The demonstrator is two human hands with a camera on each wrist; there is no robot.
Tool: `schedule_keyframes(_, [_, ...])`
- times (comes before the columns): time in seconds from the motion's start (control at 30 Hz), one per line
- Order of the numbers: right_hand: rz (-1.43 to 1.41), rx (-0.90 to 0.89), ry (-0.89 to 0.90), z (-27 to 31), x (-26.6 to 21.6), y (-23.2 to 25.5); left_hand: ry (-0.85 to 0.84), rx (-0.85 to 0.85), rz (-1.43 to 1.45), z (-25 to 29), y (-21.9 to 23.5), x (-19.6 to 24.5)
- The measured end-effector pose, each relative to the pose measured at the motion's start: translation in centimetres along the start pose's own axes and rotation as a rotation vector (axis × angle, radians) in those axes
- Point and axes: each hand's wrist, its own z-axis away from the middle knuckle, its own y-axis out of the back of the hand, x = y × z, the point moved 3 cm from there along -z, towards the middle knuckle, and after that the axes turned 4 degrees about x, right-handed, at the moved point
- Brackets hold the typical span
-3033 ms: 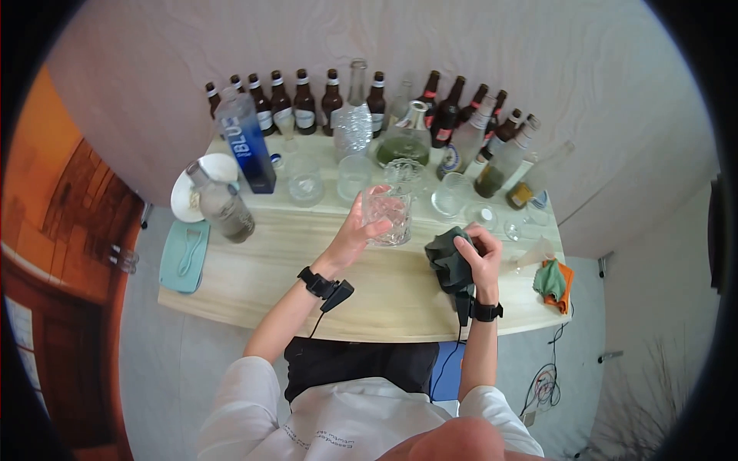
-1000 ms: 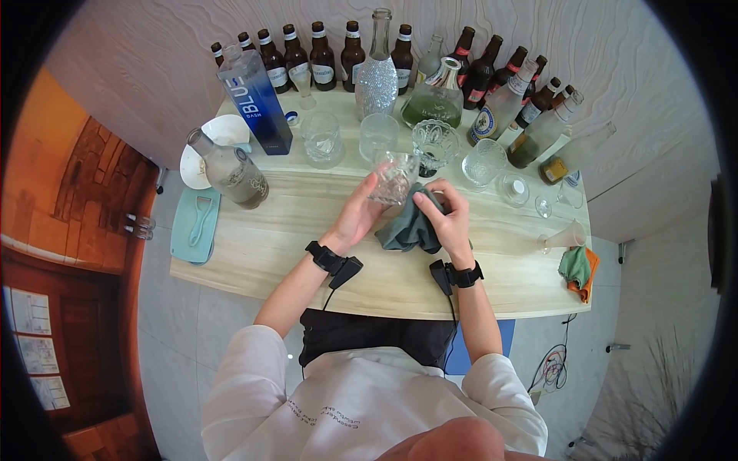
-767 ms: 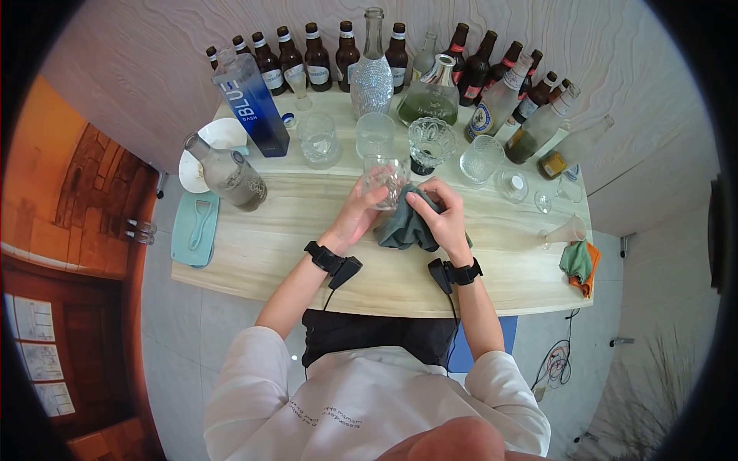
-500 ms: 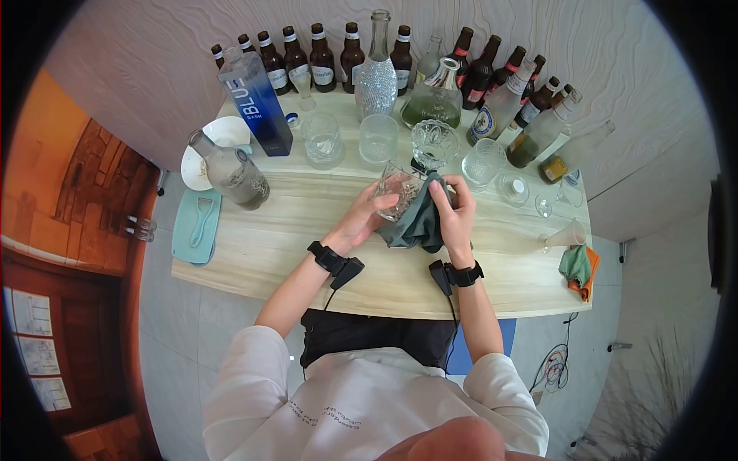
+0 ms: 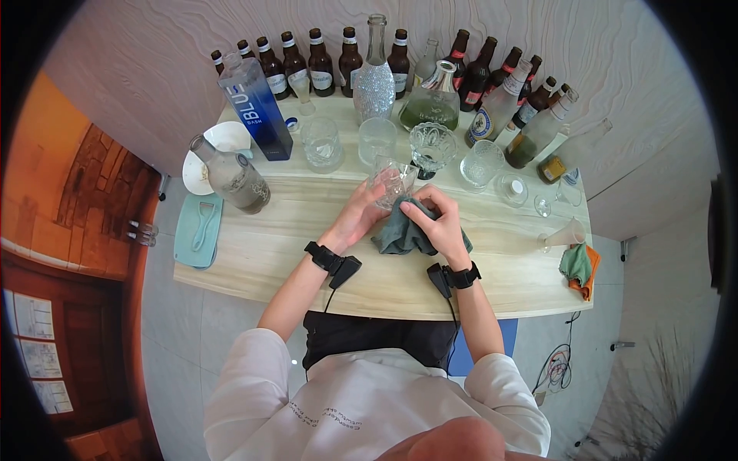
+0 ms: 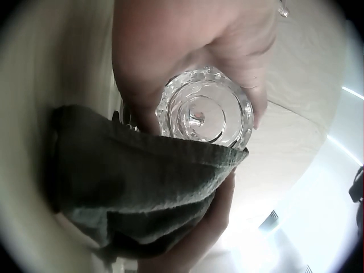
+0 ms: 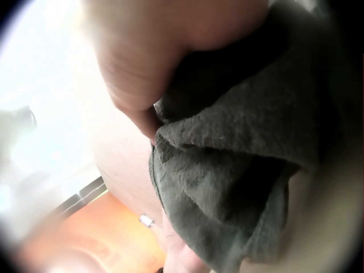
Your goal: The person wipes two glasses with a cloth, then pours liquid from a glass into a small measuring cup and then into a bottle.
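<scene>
In the head view my left hand (image 5: 358,214) grips a clear cut-glass tumbler (image 5: 395,177) above the front middle of the table, thumb and fingers on opposite sides of it. The left wrist view looks at the round end of the tumbler (image 6: 211,105). My right hand (image 5: 441,220) pinches a dark grey-green cloth (image 5: 401,235) right at the lower right side of the glass. Folds of the cloth (image 7: 222,182) hang from the right fingers and fill much of the right wrist view. Some right fingers are hidden behind the cloth.
Behind the hands stand a footed glass bowl (image 5: 432,144), more tumblers (image 5: 377,141) and a row of bottles (image 5: 320,65). A grey bottle (image 5: 233,180) and a peeler (image 5: 204,227) on a teal board lie left. Folded cloths (image 5: 578,269) sit at the right edge.
The hands have come together since three seconds ago, bringing the cloth to the tumbler. Over the last half second the tumbler tilts back more upright and the right hand shifts down and left.
</scene>
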Motion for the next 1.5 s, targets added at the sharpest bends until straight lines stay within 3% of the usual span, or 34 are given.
schedule_keyframes(0.37, [-0.257,0.270,-0.140,0.0,-0.9,1.3,0.036,-0.078,-0.151,0.3,-1.0,0.4])
schedule_keyframes(0.47, [-0.215,0.175,-0.022,-0.1,-0.1,0.7,-0.014,-0.015,-0.038,0.2,-1.2,0.5])
schedule_keyframes(0.57, [-0.037,0.022,-0.018,-0.2,-0.6,-0.1,-0.019,0.023,0.089,-0.1,-0.4,0.5])
schedule_keyframes(0.7, [0.061,0.016,0.069,-0.1,-1.5,-0.4,-0.111,-0.064,0.061,-0.4,0.9,0.0])
schedule_keyframes(0.8, [0.042,0.033,0.125,-0.2,-1.3,-0.3,-0.032,-0.041,0.024,-0.4,0.9,-0.1])
schedule_keyframes(1.1, [0.132,0.070,0.058,0.2,-1.9,-0.2,-0.101,0.065,-0.072,0.0,-0.3,0.7])
schedule_keyframes(1.2, [0.098,0.089,0.069,0.1,-1.3,-0.1,-0.035,0.059,0.120,0.4,-1.1,0.9])
schedule_keyframes(1.3, [0.086,0.074,0.039,0.2,-1.3,0.1,-0.076,0.031,-0.093,-0.1,0.5,-0.5])
schedule_keyframes(1.4, [0.085,0.184,0.122,0.2,-0.7,0.5,0.035,0.079,-0.146,0.4,-0.2,0.4])
schedule_keyframes(1.5, [-0.169,0.284,-0.117,0.5,-0.8,0.9,0.098,0.153,-0.117,0.7,-0.2,-0.2])
